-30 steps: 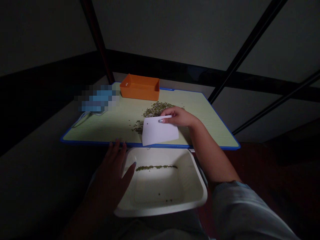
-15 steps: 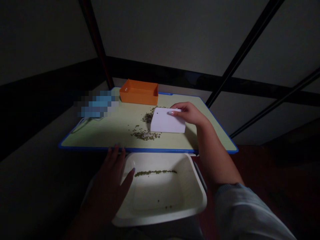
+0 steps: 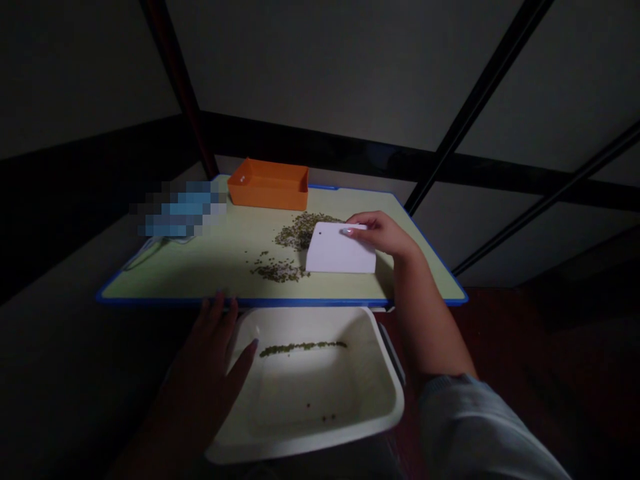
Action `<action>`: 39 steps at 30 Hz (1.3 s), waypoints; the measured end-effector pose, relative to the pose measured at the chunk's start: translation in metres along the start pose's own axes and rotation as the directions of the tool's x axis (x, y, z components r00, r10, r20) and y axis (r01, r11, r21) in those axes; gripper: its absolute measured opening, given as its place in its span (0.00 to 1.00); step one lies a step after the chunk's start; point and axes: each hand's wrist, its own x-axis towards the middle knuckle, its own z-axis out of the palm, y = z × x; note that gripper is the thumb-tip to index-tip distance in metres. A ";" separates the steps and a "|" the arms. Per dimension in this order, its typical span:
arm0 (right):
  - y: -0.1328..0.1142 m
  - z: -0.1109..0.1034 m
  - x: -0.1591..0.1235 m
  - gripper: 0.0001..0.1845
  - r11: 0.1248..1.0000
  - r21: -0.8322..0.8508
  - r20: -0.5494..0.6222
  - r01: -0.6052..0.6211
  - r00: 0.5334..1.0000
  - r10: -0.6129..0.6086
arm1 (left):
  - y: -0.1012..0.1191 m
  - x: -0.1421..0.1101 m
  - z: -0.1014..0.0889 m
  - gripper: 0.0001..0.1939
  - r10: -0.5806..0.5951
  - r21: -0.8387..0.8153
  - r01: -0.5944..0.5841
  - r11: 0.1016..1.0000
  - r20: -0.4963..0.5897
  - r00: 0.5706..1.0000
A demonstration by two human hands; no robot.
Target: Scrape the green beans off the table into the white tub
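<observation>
My right hand grips a white dough scraper, a flat plate with a small corner hole, thumb on its near face. The scraper stands tilted on the pale green table, beside a pile of small greenish-brown dried bits. A thinner scatter of the same bits lies nearer the front edge. Below that edge is a white basin, with a line of bits along its far inner side. My left hand straddles the basin's left rim, thumb inside, fingers stretched to the table edge.
An orange open box stands at the table's back left. Left of it lies a blurred-out blue thing with a pale cord. A blue rim edges the table, and panelled walls rise behind.
The scraper in my right hand has shifted right and a little towards me across the table, baring more of the back pile. My left hand stays at the basin. The view has swung slightly.
</observation>
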 end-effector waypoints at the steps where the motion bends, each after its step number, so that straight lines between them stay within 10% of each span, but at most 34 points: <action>1: 0.001 0.001 0.001 0.23 1.000 -0.002 0.013 0.002 1.000 -0.002 | 0.001 0.000 -0.001 0.40 -0.007 -0.003 0.007 1.000 0.004 1.000; 39: 0.004 0.003 0.003 0.20 0.999 -0.026 0.019 -0.023 1.000 0.024 | 0.005 0.001 -0.003 0.44 -0.064 -0.067 0.066 0.996 0.025 0.998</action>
